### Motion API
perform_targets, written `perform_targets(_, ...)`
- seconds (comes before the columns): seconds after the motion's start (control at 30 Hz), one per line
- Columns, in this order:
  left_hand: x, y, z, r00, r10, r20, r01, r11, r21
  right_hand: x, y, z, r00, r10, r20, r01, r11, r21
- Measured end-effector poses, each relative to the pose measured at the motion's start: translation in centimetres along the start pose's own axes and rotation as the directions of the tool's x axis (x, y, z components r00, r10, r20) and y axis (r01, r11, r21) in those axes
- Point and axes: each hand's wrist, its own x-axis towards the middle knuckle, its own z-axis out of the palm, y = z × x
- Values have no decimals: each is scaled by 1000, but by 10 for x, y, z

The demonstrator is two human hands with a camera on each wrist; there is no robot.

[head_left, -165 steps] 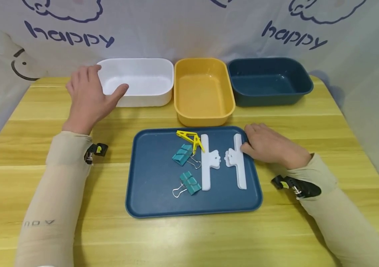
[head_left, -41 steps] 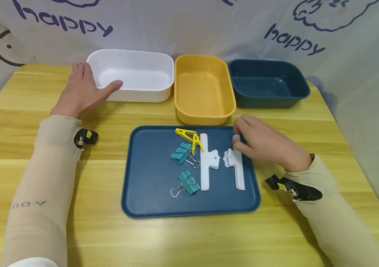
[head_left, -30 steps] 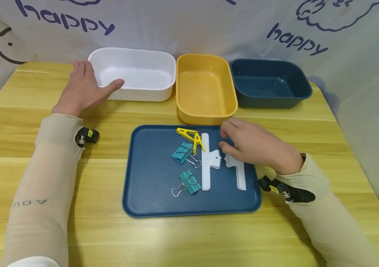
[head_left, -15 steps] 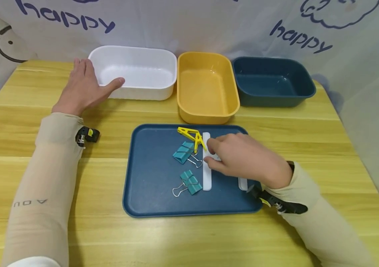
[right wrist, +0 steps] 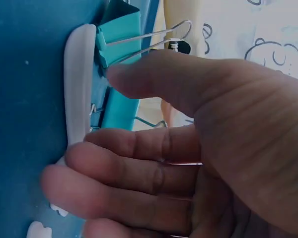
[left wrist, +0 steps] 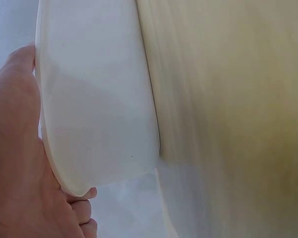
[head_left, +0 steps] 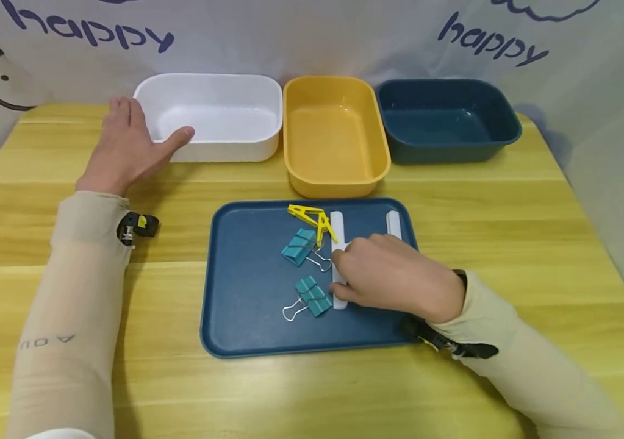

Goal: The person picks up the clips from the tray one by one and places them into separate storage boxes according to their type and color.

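Observation:
My right hand (head_left: pixel 394 271) reaches low over the dark blue tray (head_left: pixel 246 332), its fingertips right at the left white bag clip (head_left: pixel 337 222). In the right wrist view the thumb stands apart from loosely bent fingers, with that clip's long bar just beyond them. A second white bag clip (head_left: pixel 393 222) is mostly hidden behind the hand. To the left lie two teal binder clips, the upper one (head_left: pixel 298 247) and the lower one (head_left: pixel 313 296), and yellow clothespins (head_left: pixel 319 224). My left hand (head_left: pixel 125 146) rests at the left end of a white bin (head_left: pixel 224 151), thumb across its front rim.
A yellow bin (head_left: pixel 336 190) stands beside the white one, behind the tray. Right of it is a dark teal bin (head_left: pixel 449 154). All stand along the back of the wooden table (head_left: pixel 224 402), before a pale printed cloth (head_left: pixel 312 36).
My right hand has moved left and nearer, from the right white bag clip over to the left one. My left hand stays at the white bin. The view has shifted slightly.

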Motion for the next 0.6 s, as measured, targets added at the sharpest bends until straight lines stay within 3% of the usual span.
perform_targets(0.2, -2, -5, 1, 1000, -2, -8, 2, 1000, -4, 1, -8, 0, 998, -1, 58, 1, 1000, 5)
perform_targets(0.6, -2, 0, 0, 1000, 3, -4, -3, 1000, -8, 0, -13, 4, 998, 49, 42, -49, 999, -9)
